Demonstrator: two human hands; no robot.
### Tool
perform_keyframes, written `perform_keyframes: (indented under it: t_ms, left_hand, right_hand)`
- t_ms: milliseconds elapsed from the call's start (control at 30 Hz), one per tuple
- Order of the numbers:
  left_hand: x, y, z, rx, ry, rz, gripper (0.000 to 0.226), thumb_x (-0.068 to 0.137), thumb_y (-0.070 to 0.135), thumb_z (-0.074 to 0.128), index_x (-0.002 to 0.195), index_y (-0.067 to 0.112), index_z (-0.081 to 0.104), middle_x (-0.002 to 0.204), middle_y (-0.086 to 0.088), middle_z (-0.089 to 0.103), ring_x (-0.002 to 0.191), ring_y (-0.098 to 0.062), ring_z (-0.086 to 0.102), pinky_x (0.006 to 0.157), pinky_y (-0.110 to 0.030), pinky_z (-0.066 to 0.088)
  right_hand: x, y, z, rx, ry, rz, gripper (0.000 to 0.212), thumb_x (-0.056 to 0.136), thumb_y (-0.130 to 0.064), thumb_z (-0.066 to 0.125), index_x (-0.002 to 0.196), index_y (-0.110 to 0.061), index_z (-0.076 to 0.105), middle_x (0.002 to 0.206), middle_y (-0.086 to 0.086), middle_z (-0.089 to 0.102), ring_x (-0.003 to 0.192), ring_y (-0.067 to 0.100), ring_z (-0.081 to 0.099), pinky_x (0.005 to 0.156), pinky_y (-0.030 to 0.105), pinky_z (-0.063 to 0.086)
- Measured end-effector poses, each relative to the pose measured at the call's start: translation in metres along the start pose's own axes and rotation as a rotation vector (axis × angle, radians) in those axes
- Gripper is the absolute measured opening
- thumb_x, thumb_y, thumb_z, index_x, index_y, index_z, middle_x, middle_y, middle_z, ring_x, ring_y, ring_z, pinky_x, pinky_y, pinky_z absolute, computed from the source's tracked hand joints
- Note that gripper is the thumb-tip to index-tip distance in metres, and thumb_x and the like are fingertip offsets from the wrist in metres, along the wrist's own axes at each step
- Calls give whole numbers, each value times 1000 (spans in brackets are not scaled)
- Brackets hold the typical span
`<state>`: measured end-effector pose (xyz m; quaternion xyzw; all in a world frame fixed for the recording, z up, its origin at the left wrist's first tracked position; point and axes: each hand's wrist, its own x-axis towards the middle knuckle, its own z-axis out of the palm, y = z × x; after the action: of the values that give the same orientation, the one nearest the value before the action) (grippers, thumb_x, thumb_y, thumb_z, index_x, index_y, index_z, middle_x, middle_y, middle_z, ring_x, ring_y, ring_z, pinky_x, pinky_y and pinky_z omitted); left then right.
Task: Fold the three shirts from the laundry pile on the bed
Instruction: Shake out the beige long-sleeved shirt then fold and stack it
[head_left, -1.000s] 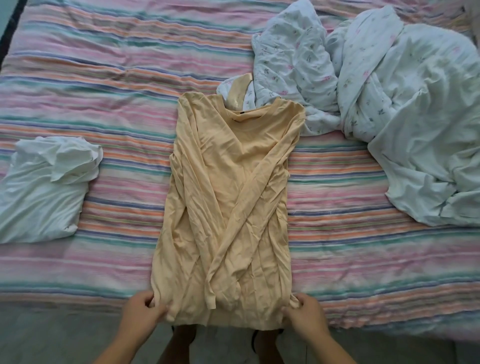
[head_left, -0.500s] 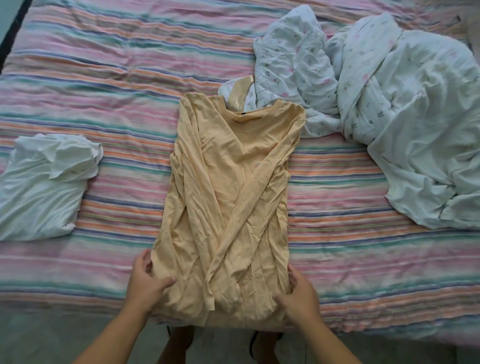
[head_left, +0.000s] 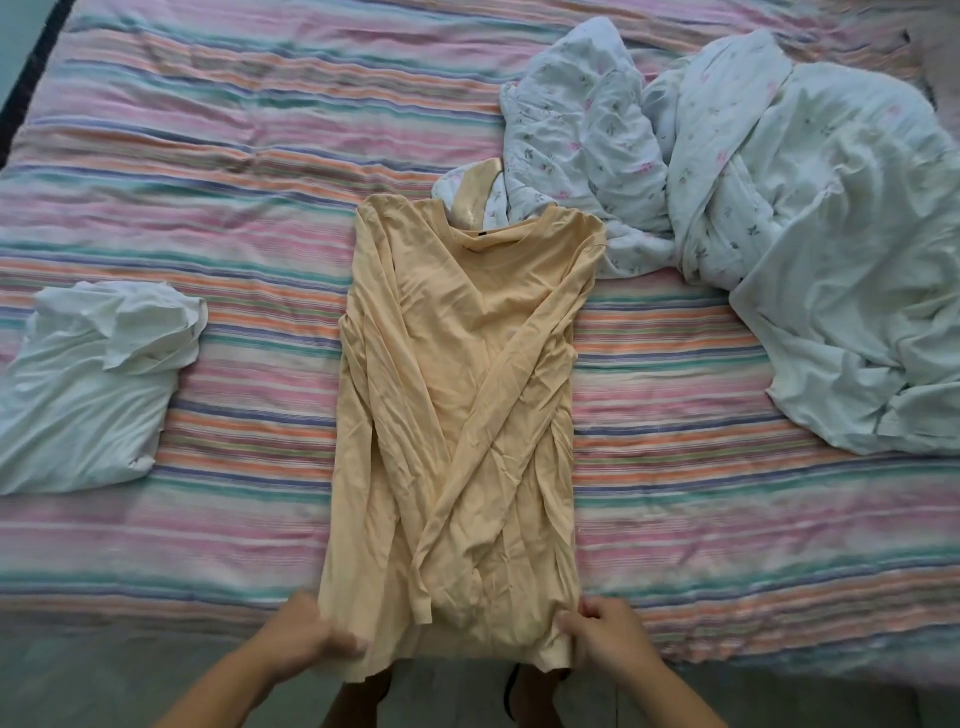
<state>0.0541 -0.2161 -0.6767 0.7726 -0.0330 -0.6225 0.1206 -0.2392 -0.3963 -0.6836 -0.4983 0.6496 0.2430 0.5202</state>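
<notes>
Yellow shirt (head_left: 462, 395) hem pinched by both hands.

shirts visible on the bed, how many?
2 clear: yellow shirt in the middle, both hands at its hem; white shirt folded at left. More may be hidden in the floral pile at right.

Long-sleeved shirt (head_left: 457, 415): plain pale yellow-tan, with a small black tag (head_left: 482, 235) at the inside of the neckline.

Bedspread (head_left: 234, 156): horizontal stripes in pink, peach-orange, teal green, violet-blue and white.

Folded garment (head_left: 88, 384): plain white, faintly bluish in its shadowed folds.

Crumpled floral fabric (head_left: 582, 135): white ground with a scattered print of small pink blossoms and grey-green leaves.

Large rumpled cloth (head_left: 852, 270): white; the same small floral sprigs show on its upper part, its lower part plain.

Strip of fabric (head_left: 470, 195) above the shirt collar: glossy pale gold.
</notes>
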Motion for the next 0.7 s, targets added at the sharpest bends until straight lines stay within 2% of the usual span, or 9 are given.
perform_keyframes:
  t_ms: [67, 133, 200, 300, 367, 400, 467, 567, 700]
  left_hand:
    - [-5, -10, -4, -67, 33, 3, 44, 41, 23, 89, 81, 10, 75, 71, 4, 77, 74, -15, 71, 62, -22, 53]
    - [-7, -23, -9, -213, 94, -30, 54, 29, 25, 85, 79, 5, 76, 68, -4, 76, 70, -25, 70, 60, -24, 54]
    - [-15, -31, -12, -381, 105, -107, 45, 45, 9, 86, 83, -10, 71, 64, -17, 71, 62, -32, 67, 53, -32, 57]
    - [-29, -31, -17, -443, 77, -135, 21, 78, -6, 69, 91, -22, 63, 65, -31, 66, 43, -31, 63, 37, -25, 49]
    - [-37, -23, -23, -470, 73, -125, 20, 81, -4, 65, 90, -22, 63, 65, -31, 66, 40, -28, 62, 36, -22, 46]
    - [-41, -15, -26, -501, 71, -115, 18, 82, -2, 63, 90, -18, 63, 64, -29, 66, 39, -27, 61, 35, -21, 44]
    - [-50, 6, -34, -589, 70, -92, 15, 82, 4, 58, 91, -7, 63, 59, -23, 64, 37, -25, 57, 33, -22, 40]
    - [-58, 44, -47, -730, 68, -12, 15, 84, 10, 51, 90, 1, 61, 53, -18, 60, 33, -19, 51, 33, -19, 36]
    - [-62, 101, -70, -874, 46, 72, 15, 85, 10, 48, 86, -1, 59, 49, -15, 60, 34, -16, 52, 35, -17, 40]
  right_hand:
    - [1, 9, -1, 197, 23, 49, 24, 85, -18, 71, 66, -7, 63, 68, 8, 60, 67, 19, 57, 62, 31, 38]
    - [-1, 18, -3, 399, 85, 119, 27, 80, -20, 76, 64, -2, 64, 68, 11, 60, 70, 23, 58, 66, 36, 45]
    - [-9, 22, -4, 566, 132, 168, 27, 76, -14, 79, 60, -5, 59, 62, 11, 60, 67, 24, 58, 62, 37, 46]
    - [-18, 18, -5, 721, 152, 206, 15, 82, 0, 73, 70, -1, 64, 63, 14, 64, 61, 25, 58, 51, 28, 48]
    - [-27, 5, -10, 832, 145, 198, 2, 86, 2, 68, 86, 0, 67, 73, 16, 69, 63, 26, 62, 43, 25, 52]
    - [-30, -2, -14, 874, 136, 187, 5, 87, 2, 67, 91, 0, 68, 75, 16, 71, 63, 27, 65, 42, 24, 53]
    - [-36, -19, -25, 962, 140, 164, 5, 88, 2, 64, 91, 1, 68, 66, 13, 73, 54, 25, 67, 40, 23, 52]
    - [-44, -52, -47, 1005, 183, 160, 5, 89, 2, 62, 93, 4, 64, 51, 7, 64, 44, 16, 57, 36, 19, 47]
    - [-45, -99, -77, 991, 231, 47, 15, 91, 0, 59, 102, -6, 69, 68, 9, 62, 49, 14, 53, 37, 20, 47]
